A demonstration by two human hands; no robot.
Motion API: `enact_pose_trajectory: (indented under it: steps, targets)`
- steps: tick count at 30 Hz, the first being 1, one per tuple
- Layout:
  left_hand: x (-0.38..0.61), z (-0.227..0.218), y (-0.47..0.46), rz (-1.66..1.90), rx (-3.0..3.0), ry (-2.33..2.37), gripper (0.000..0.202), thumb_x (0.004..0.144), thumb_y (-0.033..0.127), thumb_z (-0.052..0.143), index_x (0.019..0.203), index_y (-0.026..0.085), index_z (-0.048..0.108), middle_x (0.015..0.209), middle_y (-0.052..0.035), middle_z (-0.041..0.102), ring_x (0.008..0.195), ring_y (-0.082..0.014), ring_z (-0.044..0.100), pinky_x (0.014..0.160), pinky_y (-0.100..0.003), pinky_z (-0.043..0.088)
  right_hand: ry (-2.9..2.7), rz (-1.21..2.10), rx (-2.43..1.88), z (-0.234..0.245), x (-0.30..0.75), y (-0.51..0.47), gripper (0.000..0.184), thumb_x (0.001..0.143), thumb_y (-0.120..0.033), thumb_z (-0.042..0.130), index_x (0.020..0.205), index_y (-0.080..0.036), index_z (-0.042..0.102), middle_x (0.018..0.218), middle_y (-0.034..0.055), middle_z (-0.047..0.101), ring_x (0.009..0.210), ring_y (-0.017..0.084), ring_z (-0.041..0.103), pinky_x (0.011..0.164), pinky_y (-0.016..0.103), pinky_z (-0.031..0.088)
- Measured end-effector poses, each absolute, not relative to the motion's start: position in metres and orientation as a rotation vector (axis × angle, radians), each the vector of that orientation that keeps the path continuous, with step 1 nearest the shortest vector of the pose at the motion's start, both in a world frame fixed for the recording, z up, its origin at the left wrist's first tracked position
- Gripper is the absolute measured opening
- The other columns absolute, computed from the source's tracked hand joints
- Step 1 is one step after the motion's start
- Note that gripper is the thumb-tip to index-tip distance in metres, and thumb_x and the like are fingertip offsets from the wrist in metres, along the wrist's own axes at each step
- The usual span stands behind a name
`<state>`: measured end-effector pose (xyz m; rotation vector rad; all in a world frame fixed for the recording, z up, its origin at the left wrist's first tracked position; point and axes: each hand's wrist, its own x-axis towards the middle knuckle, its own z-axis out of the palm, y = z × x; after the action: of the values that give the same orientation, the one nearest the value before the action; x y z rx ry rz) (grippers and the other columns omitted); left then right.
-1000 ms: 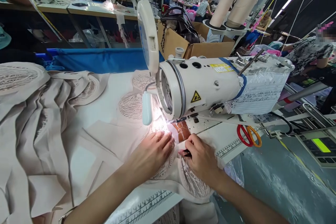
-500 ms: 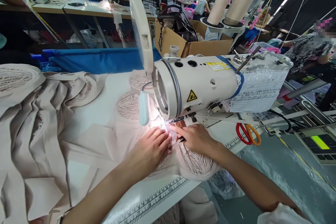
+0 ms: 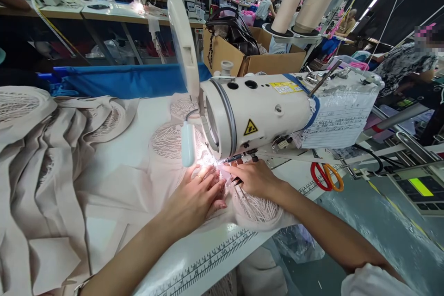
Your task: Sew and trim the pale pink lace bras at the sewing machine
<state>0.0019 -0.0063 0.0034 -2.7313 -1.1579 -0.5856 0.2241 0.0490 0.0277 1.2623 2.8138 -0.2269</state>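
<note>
White table [image 3: 133, 143] bears lace fabric [image 3: 167, 141] under open left hand [image 3: 197, 194]; grip of right hand [image 3: 255, 178] I cannot tell; slipping near sewing machine [image 3: 263, 111] could injure.

Pale pink patterned fabric [image 3: 257, 207], spread out

Sewing machine [image 3: 256, 111] on the table [image 3: 166, 259], fabric pile [image 3: 21, 171] to its left, cardboard box [image 3: 274, 64] behind, bag [image 3: 233, 32] inside.
</note>
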Motion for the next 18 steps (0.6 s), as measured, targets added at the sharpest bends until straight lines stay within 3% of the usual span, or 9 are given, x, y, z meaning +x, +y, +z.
enact_pose_trajectory:
  steps: [6,11,18]
  targets:
    - [0.002,-0.003,-0.006,-0.576,-2.734,-1.179,0.045,0.106,0.04,0.032,0.112,0.015,0.068,0.125,-0.0112,0.068,0.128,-0.0332,0.052,0.109,-0.052,0.026,2.811,-0.337,1.261,0.028,0.225,0.055,0.052,0.086,-0.021,0.059,0.137,-0.031,0.059,0.101,0.0013,0.077,0.084,0.02,0.068,0.061,0.026,0.038]
    - [0.001,-0.001,-0.007,-0.525,-2.728,-1.234,0.049,0.106,0.044,0.028,0.129,0.014,0.06,0.129,-0.0125,0.068,0.131,-0.0336,0.051,0.107,-0.054,0.026,2.895,-0.426,1.18,0.013,0.231,0.062,0.05,0.086,-0.011,0.056,0.131,-0.029,0.064,0.101,0.0036,0.076,0.088,0.018,0.066,0.071,0.025,0.043]
    - [0.0,0.003,-0.005,-0.469,-2.71,-1.268,0.051,0.106,0.045,0.025,0.125,0.016,0.062,0.136,-0.0119,0.064,0.133,-0.0343,0.05,0.104,-0.054,0.027,2.983,-0.495,1.095,0.001,0.233,0.071,0.05,0.09,-0.009,0.05,0.135,-0.029,0.06,0.109,0.0033,0.075,0.094,0.018,0.065,0.082,0.027,0.044]
